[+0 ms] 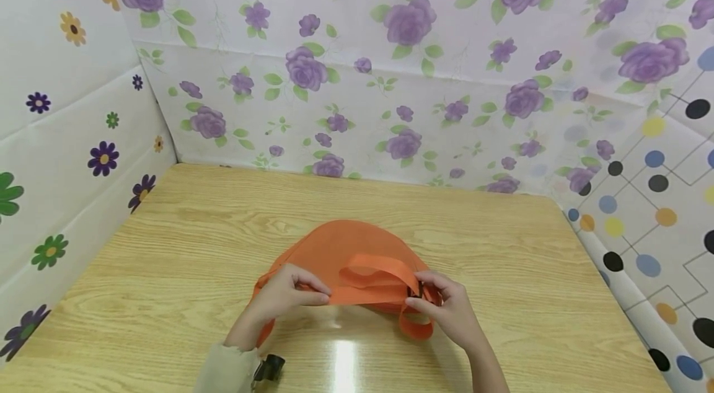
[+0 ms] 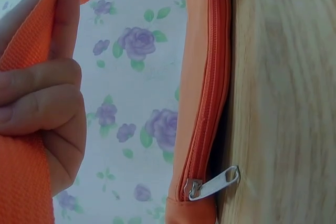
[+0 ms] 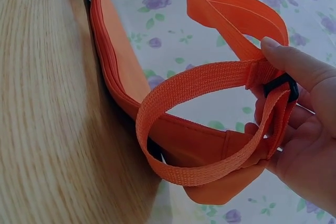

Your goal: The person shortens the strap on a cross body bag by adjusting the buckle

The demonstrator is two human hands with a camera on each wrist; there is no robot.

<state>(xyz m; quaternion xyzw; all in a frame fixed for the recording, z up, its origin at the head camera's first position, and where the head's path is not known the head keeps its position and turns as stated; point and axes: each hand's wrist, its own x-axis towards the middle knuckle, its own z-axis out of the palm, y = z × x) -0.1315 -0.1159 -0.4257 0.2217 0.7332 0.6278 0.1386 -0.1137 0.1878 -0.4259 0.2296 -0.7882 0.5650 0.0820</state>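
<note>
An orange waist bag [image 1: 346, 241] lies on the table, its zipper [image 2: 212, 51] and metal zipper pull [image 2: 215, 183] along the side facing me. My left hand [image 1: 287, 292] pinches the orange strap [image 1: 368, 295] between thumb and fingers, drawn fairly straight across the front of the bag. At the strap's other end my right hand [image 1: 449, 306] holds it by the black slider buckle [image 3: 282, 85]. One strap loop [image 3: 199, 174] hangs below the buckle, and another arches above the stretched part. In the left wrist view the webbing also runs down past the curled fingers.
A black buckle [image 1: 270, 368] sits by the left sleeve [image 1: 225, 371] near the front edge of the view. The wooden table [image 1: 178, 244] is walled by flowered cloth [image 1: 357, 101] at the back and left, and dotted cloth [image 1: 658, 244] at the right.
</note>
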